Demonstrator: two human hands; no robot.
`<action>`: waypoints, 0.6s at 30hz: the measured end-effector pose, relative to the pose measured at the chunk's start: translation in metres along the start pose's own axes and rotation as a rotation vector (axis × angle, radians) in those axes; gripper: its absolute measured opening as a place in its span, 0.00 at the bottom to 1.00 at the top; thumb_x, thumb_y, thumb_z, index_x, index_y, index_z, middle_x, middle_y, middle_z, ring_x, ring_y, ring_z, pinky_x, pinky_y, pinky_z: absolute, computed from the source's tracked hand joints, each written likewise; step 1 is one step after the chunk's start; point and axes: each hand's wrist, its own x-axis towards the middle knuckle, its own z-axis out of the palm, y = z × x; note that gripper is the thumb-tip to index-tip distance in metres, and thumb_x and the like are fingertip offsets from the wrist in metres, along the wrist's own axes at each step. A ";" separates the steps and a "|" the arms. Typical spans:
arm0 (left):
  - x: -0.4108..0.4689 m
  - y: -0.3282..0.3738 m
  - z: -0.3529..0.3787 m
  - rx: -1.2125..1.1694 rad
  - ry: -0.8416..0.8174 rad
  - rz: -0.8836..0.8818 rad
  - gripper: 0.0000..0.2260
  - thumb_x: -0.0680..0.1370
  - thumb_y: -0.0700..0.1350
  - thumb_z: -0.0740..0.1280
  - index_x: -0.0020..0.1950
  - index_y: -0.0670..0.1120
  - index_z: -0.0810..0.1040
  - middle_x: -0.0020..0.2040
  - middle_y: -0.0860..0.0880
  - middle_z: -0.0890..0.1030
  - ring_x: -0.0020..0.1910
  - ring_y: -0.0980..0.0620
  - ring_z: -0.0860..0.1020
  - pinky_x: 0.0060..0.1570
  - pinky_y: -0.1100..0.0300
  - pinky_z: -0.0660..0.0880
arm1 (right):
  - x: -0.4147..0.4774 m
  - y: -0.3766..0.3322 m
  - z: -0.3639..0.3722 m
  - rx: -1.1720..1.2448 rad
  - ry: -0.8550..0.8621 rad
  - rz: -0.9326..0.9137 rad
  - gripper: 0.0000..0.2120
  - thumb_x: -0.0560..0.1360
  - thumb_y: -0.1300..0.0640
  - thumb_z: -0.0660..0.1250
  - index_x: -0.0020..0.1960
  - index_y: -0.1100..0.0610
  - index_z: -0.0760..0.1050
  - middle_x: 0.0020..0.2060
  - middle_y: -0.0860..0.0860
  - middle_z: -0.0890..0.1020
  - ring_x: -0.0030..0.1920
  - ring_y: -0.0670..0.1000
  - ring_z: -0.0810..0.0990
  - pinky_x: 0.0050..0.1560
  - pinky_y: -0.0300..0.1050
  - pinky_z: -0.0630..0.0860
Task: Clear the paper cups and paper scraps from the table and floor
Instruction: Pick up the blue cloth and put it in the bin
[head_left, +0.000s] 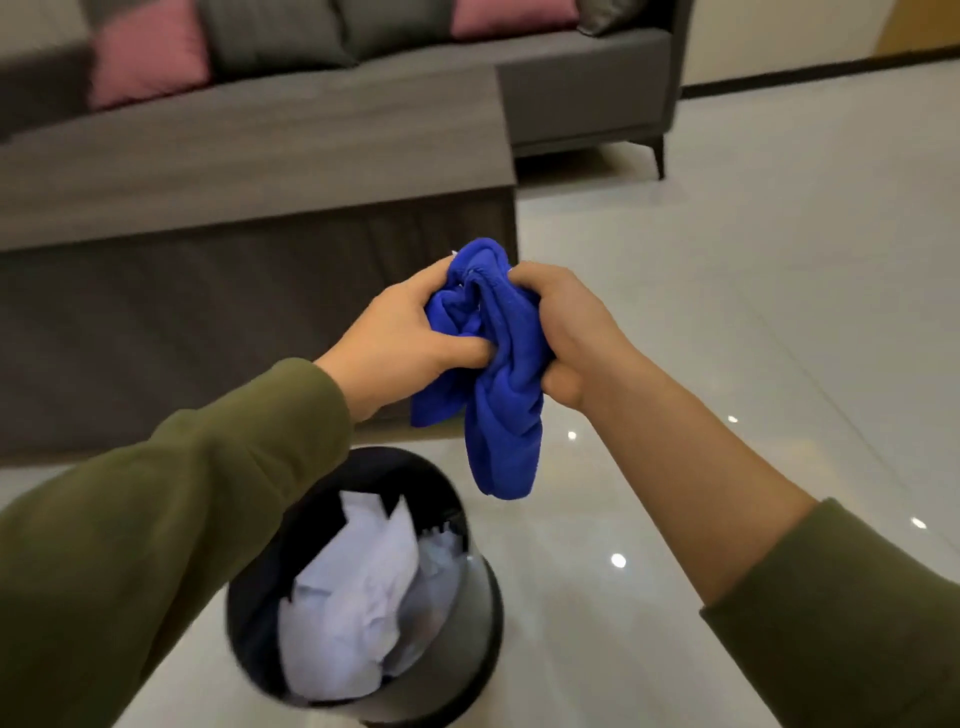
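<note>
Currently the left hand (400, 338) and right hand (563, 332) each hold the blue cloth (501, 384) in a closed grip, long axis vertical. Paper scraps (353, 597) lie in the bin (491, 618) below, nearer the left hand; the cloth possibly wraps more.

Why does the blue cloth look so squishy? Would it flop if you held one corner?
Probably floppy: the cloth bunches into folds between the left hand and right hand, and its loose end hangs limp. Likely light and not fragile, since it crushes small in the grip.
</note>
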 end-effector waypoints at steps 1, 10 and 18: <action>-0.012 0.000 -0.015 0.006 0.031 -0.023 0.26 0.67 0.40 0.73 0.59 0.62 0.75 0.47 0.55 0.83 0.47 0.55 0.82 0.47 0.63 0.79 | 0.000 0.002 0.018 -0.008 -0.021 0.015 0.09 0.71 0.56 0.61 0.45 0.60 0.78 0.42 0.59 0.82 0.43 0.57 0.81 0.51 0.53 0.78; -0.101 -0.067 -0.046 -0.012 0.220 -0.247 0.28 0.65 0.31 0.74 0.59 0.56 0.76 0.45 0.56 0.84 0.44 0.60 0.82 0.40 0.70 0.76 | -0.007 0.100 0.078 -0.111 -0.087 0.242 0.13 0.71 0.56 0.63 0.51 0.61 0.80 0.49 0.62 0.83 0.50 0.60 0.82 0.55 0.58 0.78; -0.098 -0.115 -0.003 0.652 0.009 -0.403 0.26 0.70 0.39 0.68 0.68 0.48 0.71 0.66 0.47 0.74 0.64 0.49 0.73 0.62 0.62 0.66 | -0.015 0.131 0.022 -0.477 -0.144 0.291 0.12 0.74 0.63 0.65 0.57 0.56 0.75 0.49 0.57 0.81 0.51 0.53 0.80 0.52 0.45 0.77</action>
